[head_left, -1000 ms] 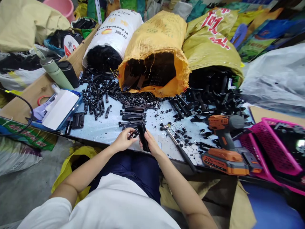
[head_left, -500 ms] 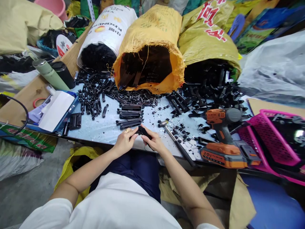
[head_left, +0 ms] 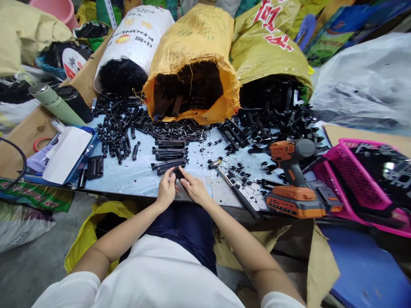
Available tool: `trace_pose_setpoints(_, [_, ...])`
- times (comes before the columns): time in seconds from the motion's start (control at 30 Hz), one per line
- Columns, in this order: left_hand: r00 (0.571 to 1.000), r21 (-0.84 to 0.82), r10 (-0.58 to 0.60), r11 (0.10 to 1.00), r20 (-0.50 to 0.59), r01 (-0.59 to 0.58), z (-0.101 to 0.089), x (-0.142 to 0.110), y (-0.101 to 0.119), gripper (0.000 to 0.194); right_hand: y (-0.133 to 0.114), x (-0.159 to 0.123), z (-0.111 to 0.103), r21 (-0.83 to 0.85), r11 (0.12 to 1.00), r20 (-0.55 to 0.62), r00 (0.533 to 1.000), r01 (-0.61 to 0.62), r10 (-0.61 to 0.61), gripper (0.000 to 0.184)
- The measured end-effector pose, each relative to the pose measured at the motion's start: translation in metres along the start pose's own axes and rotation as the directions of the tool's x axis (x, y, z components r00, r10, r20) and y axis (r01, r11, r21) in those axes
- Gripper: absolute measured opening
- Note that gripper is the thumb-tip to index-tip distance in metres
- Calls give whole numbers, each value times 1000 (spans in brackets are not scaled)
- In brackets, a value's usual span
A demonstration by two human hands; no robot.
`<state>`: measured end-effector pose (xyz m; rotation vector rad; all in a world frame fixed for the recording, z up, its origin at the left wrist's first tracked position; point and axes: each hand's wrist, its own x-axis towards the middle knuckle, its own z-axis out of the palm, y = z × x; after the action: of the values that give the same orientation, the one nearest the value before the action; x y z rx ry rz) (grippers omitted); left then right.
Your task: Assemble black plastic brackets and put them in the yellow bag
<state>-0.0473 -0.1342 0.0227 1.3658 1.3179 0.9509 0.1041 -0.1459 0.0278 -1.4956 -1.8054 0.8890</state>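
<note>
Black part (head_left: 178,174): one, between the two hands at the near edge of the worktop (head_left: 144,182), partly hidden by fingers.
Left hand (head_left: 167,189): fingers narrow, pinching the black part from the left.
Right hand (head_left: 196,190): fingers narrow, holding the same part from the right.
Row of black pieces (head_left: 170,153): laid side by side, just beyond the hands.
Hammer (head_left: 233,186): lying right of the hands, dark handle toward the near edge, small black pieces around its head.
Power drill (head_left: 293,171): orange and black, upright on its battery, right of the hammer.
Orange sack (head_left: 192,40): open mouth toward the hands, dark pieces inside.
Pink basket (head_left: 359,179): right end, holding black pieces.
</note>
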Motion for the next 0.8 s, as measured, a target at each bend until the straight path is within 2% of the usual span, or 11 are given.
trace_pose_setpoints(0.1, [966, -107, -258, 960, 13, 257, 2, 16, -21, 35, 36, 40, -51, -316, 945, -138, 990, -84, 42, 43])
trace_pose_setpoints(0.17, [952, -121, -305, 946, -14, 301, 4, 28, -27, 30, 62, 72, -90, -484, 834, -374, 924, -265, 76, 38])
trace_pose_setpoints(0.27, [953, -59, -300, 953, -34, 298, 4, 37, -24, 31, 89, 114, -134, -503, 762, -501, 856, -408, 128, 36])
trace_pose_setpoints(0.37, [992, 227, -102, 967, -76, 117, -4, 30, -13, 39, 99, 138, -151, -482, 732, -534, 824, -481, 190, 29])
trace_pose_setpoints(0.43, [986, 507, 165, 847, 35, -160, -10, 22, -4, 50, 99, 142, -153, -479, 716, -535, 815, -508, 220, 27])
trace_pose_setpoints(0.5, [857, 611, 336, 602, 390, -514, -13, 21, 5, 56, 96, 139, -154, -487, 699, -525, 815, -523, 244, 30])
trace_pose_setpoints(0.57, [637, 507, 305, 407, 708, -759, -11, 26, 10, 49, 89, 128, -153, -509, 685, -487, 831, -521, 270, 37])
trace_pose_setpoints(0.6, [566, 468, 260, 355, 782, -809, -10, 29, 11, 43, 84, 119, -152, -526, 685, -448, 849, -504, 280, 39])
trace_pose_setpoints(0.63, [554, 476, 219, 324, 803, -818, -9, 33, 11, 39, 78, 107, -150, -545, 691, -399, 871, -476, 286, 40])
trace_pose_setpoints(0.7, [647, 589, 159, 297, 746, -752, -8, 36, 10, 33, 63, 75, -139, -571, 729, -262, 926, -377, 273, 38])
trace_pose_setpoints(0.8, [747, 682, 125, 332, 652, -651, -15, 33, 11, 29, 41, 19, -109, -557, 831, 173, 980, 13, 100, 31])
